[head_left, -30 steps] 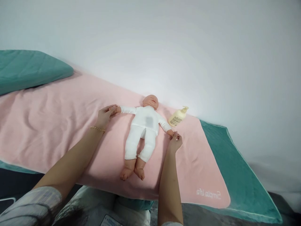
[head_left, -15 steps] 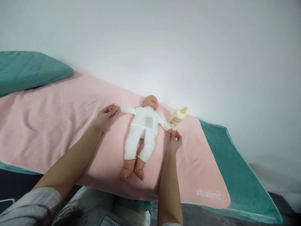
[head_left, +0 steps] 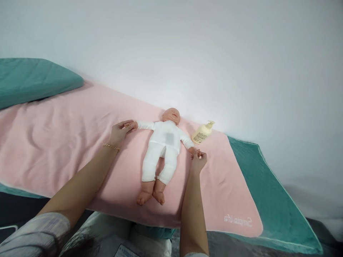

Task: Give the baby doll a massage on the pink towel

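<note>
A baby doll (head_left: 163, 139) with a white cloth body lies on its back on the pink blanket (head_left: 120, 189), head toward the wall and arms spread wide. On the left, my left hand (head_left: 120, 131) is closed around one of the doll's hands, thumb and fingers pinching it. My right hand (head_left: 198, 160) pinches the doll's other hand between thumb and fingers. Just beyond my right hand, a pale yellow pump bottle (head_left: 202, 132) leans or lies tilted beside the doll's arm. A grey patch shows on the doll's belly.
A white wall (head_left: 187, 53) rises along the far edge of the blanket. Green fabric shows as a folded piece (head_left: 37, 81) at the left and a sheet (head_left: 270, 192) at the right. The blanket's near edge falls close to my lap.
My left hand's fingers have flattened slightly over the doll's hand. My right hand has shifted a little to the left with the doll's other hand. The doll's body and bottle stay put.
</note>
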`<action>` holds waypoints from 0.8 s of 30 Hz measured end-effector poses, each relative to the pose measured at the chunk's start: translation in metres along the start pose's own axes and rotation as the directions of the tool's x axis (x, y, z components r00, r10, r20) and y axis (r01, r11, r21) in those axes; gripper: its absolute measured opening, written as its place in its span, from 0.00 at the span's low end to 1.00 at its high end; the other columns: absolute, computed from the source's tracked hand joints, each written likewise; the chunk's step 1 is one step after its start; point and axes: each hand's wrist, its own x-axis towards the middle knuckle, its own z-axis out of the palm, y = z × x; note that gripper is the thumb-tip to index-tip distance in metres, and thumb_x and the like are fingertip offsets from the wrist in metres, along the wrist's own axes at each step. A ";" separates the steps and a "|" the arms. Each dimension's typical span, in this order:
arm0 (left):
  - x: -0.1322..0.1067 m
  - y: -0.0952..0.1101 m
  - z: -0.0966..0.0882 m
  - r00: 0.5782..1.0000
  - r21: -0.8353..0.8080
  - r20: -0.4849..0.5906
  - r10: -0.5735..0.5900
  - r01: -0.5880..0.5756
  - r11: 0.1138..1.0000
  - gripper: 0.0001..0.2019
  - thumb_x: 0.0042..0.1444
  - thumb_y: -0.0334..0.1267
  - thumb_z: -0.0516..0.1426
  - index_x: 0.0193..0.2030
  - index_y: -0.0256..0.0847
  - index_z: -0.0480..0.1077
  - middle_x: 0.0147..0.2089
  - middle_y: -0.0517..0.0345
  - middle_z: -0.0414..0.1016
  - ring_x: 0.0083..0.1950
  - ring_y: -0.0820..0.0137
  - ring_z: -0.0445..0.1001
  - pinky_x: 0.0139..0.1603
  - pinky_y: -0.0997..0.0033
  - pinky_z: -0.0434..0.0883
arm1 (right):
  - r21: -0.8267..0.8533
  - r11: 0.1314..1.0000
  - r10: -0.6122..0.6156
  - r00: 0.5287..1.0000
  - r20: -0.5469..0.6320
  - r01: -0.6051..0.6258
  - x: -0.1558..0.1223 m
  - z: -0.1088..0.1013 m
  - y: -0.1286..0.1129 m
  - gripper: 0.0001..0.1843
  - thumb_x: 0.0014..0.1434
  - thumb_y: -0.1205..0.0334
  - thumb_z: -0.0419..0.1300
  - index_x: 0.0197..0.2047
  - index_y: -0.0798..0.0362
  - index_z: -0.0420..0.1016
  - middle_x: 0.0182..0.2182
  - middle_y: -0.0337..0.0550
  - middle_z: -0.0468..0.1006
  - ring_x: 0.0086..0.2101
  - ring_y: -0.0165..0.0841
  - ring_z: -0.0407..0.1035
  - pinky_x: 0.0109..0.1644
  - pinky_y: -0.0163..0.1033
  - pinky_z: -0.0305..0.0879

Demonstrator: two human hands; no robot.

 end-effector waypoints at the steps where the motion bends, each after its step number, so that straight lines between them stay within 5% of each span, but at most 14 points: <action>1: 0.001 -0.001 0.000 1.000 -0.005 -0.003 -0.004 0.004 1.000 0.22 0.41 0.40 0.71 0.44 0.35 0.79 0.42 0.48 0.80 0.40 0.65 0.78 0.48 0.64 0.77 | 0.000 1.000 0.001 1.000 -0.001 -0.001 0.000 0.000 0.000 0.20 0.53 0.46 0.65 0.29 0.49 0.60 0.27 0.36 0.70 0.24 0.29 0.66 0.24 0.36 0.64; 8: 0.002 -0.003 0.000 1.000 -0.088 -0.007 0.005 -0.005 0.996 0.15 0.48 0.39 0.68 0.43 0.35 0.79 0.44 0.47 0.79 0.42 0.66 0.79 0.48 0.67 0.76 | 0.046 0.999 0.019 0.999 -0.034 -0.017 -0.002 0.000 -0.003 0.20 0.57 0.43 0.60 0.31 0.50 0.62 0.24 0.35 0.68 0.22 0.29 0.65 0.24 0.36 0.64; 17: 0.008 -0.011 -0.008 0.999 -0.124 0.028 0.023 -0.019 0.992 0.25 0.44 0.41 0.70 0.50 0.35 0.76 0.46 0.49 0.77 0.43 0.69 0.77 0.54 0.65 0.73 | 0.129 0.992 0.022 0.999 -0.042 -0.017 0.008 -0.001 0.010 0.26 0.54 0.41 0.62 0.44 0.56 0.70 0.46 0.50 0.74 0.39 0.35 0.74 0.38 0.39 0.74; 24: 0.007 -0.009 -0.008 1.000 -0.049 0.018 0.016 -0.015 0.999 0.30 0.44 0.37 0.70 0.56 0.35 0.72 0.51 0.47 0.75 0.50 0.65 0.76 0.59 0.61 0.71 | 0.056 0.998 0.008 0.999 -0.034 -0.006 0.011 -0.003 0.013 0.29 0.51 0.44 0.66 0.48 0.57 0.71 0.46 0.50 0.76 0.45 0.39 0.74 0.45 0.43 0.74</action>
